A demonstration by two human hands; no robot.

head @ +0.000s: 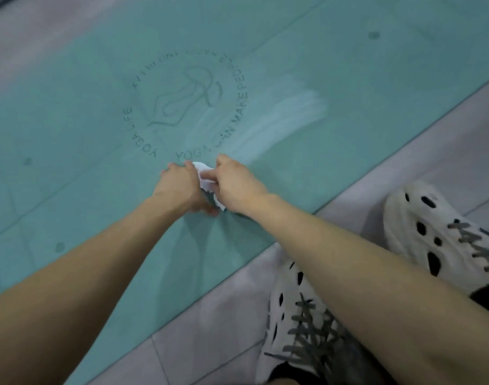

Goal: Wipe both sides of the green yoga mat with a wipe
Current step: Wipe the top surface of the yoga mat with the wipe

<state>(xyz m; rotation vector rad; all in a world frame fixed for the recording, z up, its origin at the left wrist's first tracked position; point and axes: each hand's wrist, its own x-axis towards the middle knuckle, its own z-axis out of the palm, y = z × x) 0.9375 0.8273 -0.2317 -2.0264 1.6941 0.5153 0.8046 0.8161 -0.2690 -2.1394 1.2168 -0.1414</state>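
From my remote seat I took the circular logo printed on the green yoga mat as my reference. The mat lay flat on the tiled floor, its long axis running diagonally from near-left to far-right, with the logo roughly central across its width. The white wipe sat just on the near side of the logo, below the printed word "YOGA", bunched up between both hands and low over the mat. The right hand pinched it from the right with forefinger and thumb. The left hand closed on it from the left, thumb curled under its near end, though how its fingers lay on the far side I could not tell. A pale wet streak fanned off to the right of the logo, so I judged that only that patch of this side had been wiped and the reverse not at all. Both hands were equally close to the wipe, and the dry surface lay mostly across the logo and off to its left and beyond it, so I reckoned the next stroke should run along the mat's long axis from there. A pair of white perforated clogs stood on the floor just off the mat's near long edge, well to the near-right of the logo.
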